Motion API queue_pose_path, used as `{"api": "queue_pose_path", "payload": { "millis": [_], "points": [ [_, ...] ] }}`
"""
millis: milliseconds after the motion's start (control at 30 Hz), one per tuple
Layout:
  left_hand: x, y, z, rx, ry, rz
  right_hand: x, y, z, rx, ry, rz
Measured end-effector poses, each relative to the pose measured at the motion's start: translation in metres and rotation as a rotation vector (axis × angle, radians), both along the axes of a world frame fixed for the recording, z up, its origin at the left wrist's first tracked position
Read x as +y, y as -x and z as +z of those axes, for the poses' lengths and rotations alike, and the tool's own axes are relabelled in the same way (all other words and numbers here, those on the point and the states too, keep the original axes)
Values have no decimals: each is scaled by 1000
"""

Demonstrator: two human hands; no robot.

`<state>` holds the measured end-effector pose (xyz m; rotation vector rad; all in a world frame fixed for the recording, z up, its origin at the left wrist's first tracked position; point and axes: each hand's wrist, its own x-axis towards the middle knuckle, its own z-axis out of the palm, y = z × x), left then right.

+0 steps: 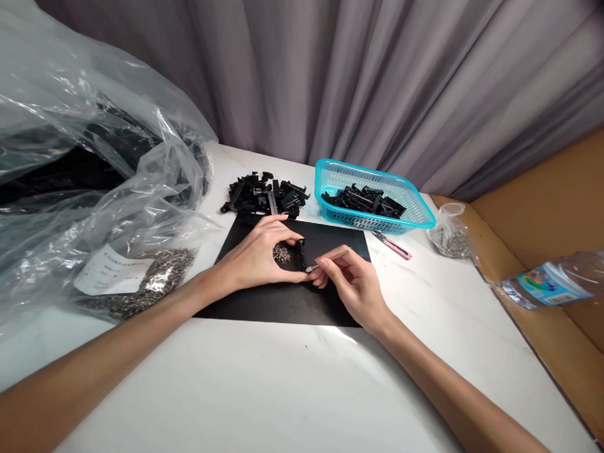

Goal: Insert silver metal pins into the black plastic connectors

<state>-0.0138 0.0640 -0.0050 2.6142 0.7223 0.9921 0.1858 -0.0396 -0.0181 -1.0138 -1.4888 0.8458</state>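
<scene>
My left hand (261, 255) is closed on a small black plastic part (301, 254), gripping it between thumb and fingers over a black mat (278, 305). Pinched in my right hand (350, 282) is a slim metal rod-like tool (339, 254); its exact kind is too small to tell. The tool's tip is at the near end of the black part, and I cannot tell whether they touch. A small heap of tiny metal pieces (281, 253) lies on the mat, partly framed by my left thumb and fingers.
Behind the mat lies a pile of black plastic parts (263, 193). A blue basket (422, 218) holds more of them. A pink-handled cutter (396, 247), a small bag (452, 236) and a plastic bottle (550, 284) are at right. Clear bags (169, 174) crowd the left, one with small metal pieces.
</scene>
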Motion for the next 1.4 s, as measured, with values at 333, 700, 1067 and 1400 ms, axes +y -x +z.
{"api": "queue_pose_path", "payload": {
  "millis": [333, 700, 1067, 1400],
  "points": [
    [0, 0, 3, 64, -34, 15, 1, 1, 5, 3, 13, -47],
    [-1, 4, 6, 43, 61, 87, 13, -62, 26, -849, -117, -270],
    [-2, 6, 5, 47, 72, 146, 4, -60, 32, -1186, -87, -34],
    [0, 5, 4, 60, 59, 142, 14, -61, 29, -1064, -181, -206]
  ]
}}
